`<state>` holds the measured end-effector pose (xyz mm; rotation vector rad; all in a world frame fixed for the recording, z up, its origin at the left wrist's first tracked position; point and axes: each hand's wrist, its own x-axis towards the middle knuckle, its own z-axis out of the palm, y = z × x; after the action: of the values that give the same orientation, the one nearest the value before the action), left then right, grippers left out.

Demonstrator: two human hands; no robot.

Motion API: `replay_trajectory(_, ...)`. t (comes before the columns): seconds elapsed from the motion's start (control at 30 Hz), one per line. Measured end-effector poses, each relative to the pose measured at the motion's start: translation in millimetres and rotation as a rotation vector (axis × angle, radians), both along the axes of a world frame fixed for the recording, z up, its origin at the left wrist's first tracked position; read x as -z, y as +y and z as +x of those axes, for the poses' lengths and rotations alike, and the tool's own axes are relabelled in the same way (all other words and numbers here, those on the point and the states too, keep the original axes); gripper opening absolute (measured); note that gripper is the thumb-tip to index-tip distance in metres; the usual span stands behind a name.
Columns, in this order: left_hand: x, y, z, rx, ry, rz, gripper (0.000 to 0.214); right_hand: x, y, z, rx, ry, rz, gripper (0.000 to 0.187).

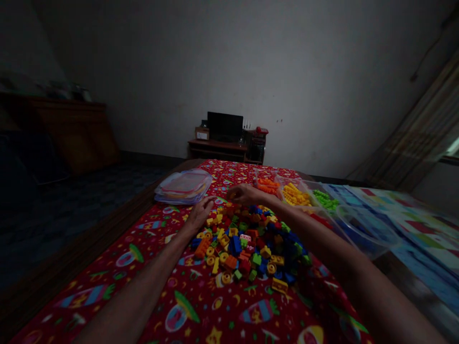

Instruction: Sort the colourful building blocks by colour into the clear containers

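A heap of mixed toy building blocks (234,244) in yellow, blue, red, green, orange and pink lies on the red patterned cloth (143,282). At the heap's left edge is my left hand (200,214), fingers stretched out and nothing visible in them. My right hand (245,194) hovers over the far side of the heap, its fingers curled together. A yellowish spot shows at those fingertips, too dim to name. Right of the heap, clear containers hold sorted blocks: orange blocks (268,186), yellow blocks (296,194) and green blocks (325,200).
Stacked clear plastic lids (184,186) lie at the cloth's left edge. A round clear tub (369,234) with blue contents stands at the right, near a colourful mat (412,215). Farther off are a monitor (225,126) on a desk and a wooden cabinet (77,134).
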<state>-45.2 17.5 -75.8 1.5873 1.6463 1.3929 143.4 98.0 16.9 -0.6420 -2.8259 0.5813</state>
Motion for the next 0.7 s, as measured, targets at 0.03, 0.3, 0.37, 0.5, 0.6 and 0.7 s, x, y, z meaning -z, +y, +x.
replay_trajectory(0.03, -0.4, -0.1, -0.1, 0.010, 0.011, -0.012, 0.047, -1.2, -2.8, 6.0, -0.006, 0.001, -0.040, 0.030)
replay_trajectory(0.3, -22.4, -8.2, 26.6, 0.181, 0.099, -0.092, 0.054, 3.6, -30.2, 59.2, 0.031, -0.009, -0.161, 0.051)
replay_trajectory(0.37, -30.8, -12.2, 40.1, 0.252, 0.128, -0.091, 0.054, 5.6, -34.2, 72.2, 0.060, 0.050, -0.184, 0.052)
replay_trajectory(0.5, -42.3, -19.2, 61.5, 0.358, 0.178, -0.017, 0.047, 10.1, -40.1, 95.0, 0.108, 0.215, -0.203, 0.046)
replay_trajectory(0.6, -43.3, -20.2, 70.9, 0.443, 0.262, 0.017, 0.038, 11.5, -48.4, 105.8, 0.146, 0.339, -0.244, 0.043)
replay_trajectory(0.7, -40.6, -19.2, 76.0, 0.469, 0.375, 0.077, 0.027, 5.9, -60.8, 112.9, 0.224, 0.389, -0.293, 0.038)
